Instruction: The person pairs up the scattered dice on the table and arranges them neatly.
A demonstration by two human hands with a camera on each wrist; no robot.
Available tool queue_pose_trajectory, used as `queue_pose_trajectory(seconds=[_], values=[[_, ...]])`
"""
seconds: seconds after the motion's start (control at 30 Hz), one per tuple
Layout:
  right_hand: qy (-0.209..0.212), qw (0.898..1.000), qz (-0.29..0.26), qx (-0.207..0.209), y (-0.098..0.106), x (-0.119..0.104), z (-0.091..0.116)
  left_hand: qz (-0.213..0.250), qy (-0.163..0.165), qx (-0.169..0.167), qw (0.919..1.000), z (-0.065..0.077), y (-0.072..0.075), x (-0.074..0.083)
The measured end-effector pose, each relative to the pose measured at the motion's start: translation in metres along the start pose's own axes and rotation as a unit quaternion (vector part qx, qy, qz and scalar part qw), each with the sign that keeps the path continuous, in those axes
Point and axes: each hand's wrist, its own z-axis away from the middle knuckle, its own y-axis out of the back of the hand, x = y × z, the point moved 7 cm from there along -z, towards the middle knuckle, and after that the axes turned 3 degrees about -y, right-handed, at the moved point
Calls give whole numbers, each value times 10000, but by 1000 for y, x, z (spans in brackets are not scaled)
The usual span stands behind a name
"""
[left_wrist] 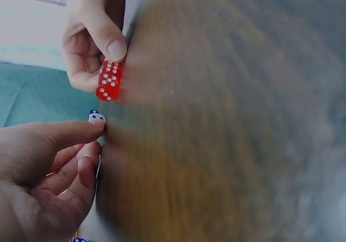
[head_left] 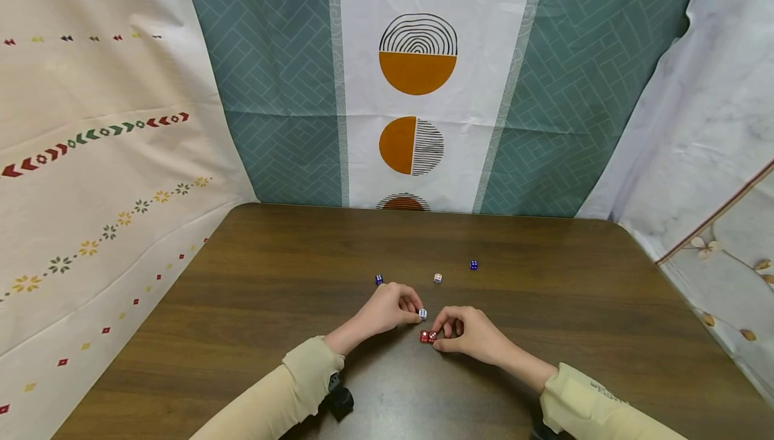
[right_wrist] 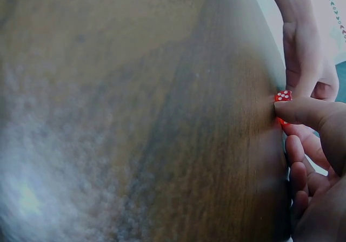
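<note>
My left hand pinches a white die with blue dots between thumb and fingers, low over the table. Two red dice with white dots sit side by side nearer me: a left red die and a right red die. The right one is between the thumb and fingertip of my right hand. In the left wrist view the red dice form a short row under the right thumb. The right wrist view shows one red die beyond the thumb, partly covered by it.
Farther back on the brown wooden table lie a blue die just beyond my left hand, a white die and another blue die. Patterned cloths hang behind the table and along both sides.
</note>
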Motion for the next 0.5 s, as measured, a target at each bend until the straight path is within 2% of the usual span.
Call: queue_pose_trajectory(seconds=[0.3,0.5], values=[[26,10000,-7,27,0,1,-1,-245,-383,-109,9989,0,-3,6],[33,10000,-12,24,0,1,-1,-129,-393,-84,9991,2,-2,5]])
